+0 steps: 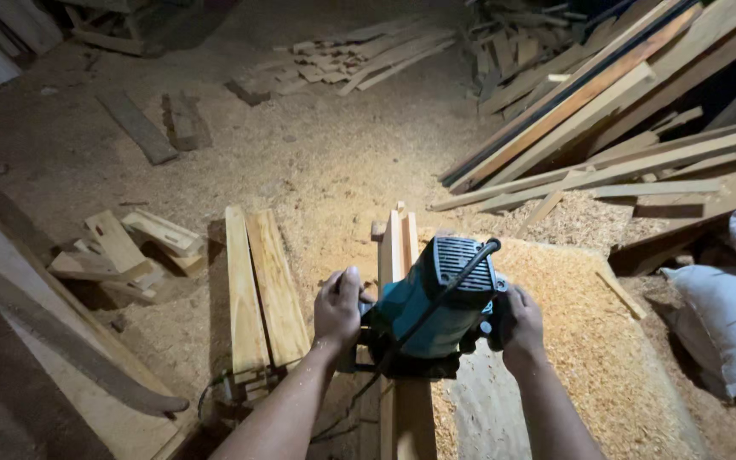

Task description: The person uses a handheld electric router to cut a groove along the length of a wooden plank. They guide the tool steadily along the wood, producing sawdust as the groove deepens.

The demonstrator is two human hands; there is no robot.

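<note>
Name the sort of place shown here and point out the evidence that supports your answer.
Most likely a woodworking shop or sawmill shed. Sawdust covers the floor, long planks lie stacked at the right, and both hands grip a teal power tool resting on upright boards.

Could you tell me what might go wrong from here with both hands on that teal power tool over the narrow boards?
The black cord runs over the top of the teal power tool and down between the left hand and right hand; it might snag or drag. The tool sits on narrow boards set on edge, so it could tip sideways. Loose sawdust lies thick beside them, which may make the footing slippery.
</note>
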